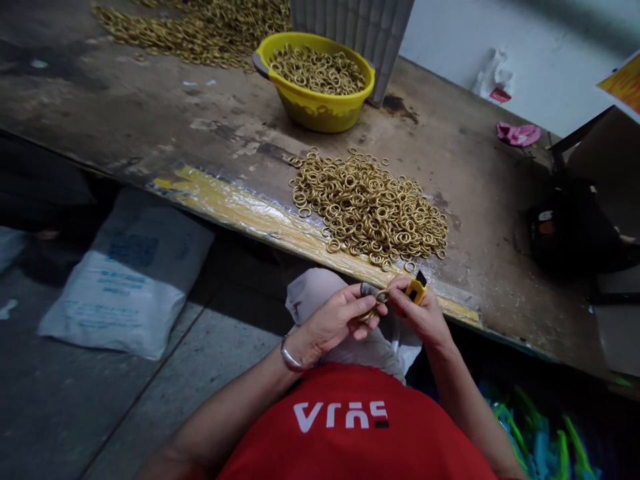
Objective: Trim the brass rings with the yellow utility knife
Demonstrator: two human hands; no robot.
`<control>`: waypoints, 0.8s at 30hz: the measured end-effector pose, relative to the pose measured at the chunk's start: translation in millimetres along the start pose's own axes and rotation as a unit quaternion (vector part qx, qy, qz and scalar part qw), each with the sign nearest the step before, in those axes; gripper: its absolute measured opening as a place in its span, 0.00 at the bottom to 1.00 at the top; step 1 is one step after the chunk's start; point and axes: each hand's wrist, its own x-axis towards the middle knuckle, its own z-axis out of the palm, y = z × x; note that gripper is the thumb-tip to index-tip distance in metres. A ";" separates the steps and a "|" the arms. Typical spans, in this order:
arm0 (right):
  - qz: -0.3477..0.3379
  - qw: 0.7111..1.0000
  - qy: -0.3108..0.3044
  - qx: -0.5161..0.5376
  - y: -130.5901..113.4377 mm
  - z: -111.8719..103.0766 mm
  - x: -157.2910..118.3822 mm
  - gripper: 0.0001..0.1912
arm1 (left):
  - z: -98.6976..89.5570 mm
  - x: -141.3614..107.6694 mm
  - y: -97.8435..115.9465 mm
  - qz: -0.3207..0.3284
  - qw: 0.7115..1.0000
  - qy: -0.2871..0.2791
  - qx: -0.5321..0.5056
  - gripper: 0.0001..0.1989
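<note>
My left hand [340, 312] is closed on gold-coloured rings. One ring [382, 296] stands up at its fingertips, and others sit lower among the fingers; a grey wrapping covers one finger. Close beside it, my right hand [424, 317] grips a yellow utility knife [415, 291] with a dark tip pointing up and away from me. The right fingertips come near the raised ring; whether they touch it I cannot tell. Just beyond both hands, a loose pile of gold-coloured rings [370, 207] lies on the worn table [225, 143].
A yellow basin [323, 110] full of rings stands behind the pile, against a grey ribbed panel [350, 33]. More rings [215, 33] spread at the back left. Yellow tape [240, 207] lines the table edge. A white sack [130, 280] lies on the floor, left.
</note>
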 end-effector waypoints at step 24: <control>-0.021 0.830 0.021 -0.558 2.7 3.4 -22.8 0.12 | 19.0 -11.7 6.4 0.146 0.930 0.021 0.337 0.06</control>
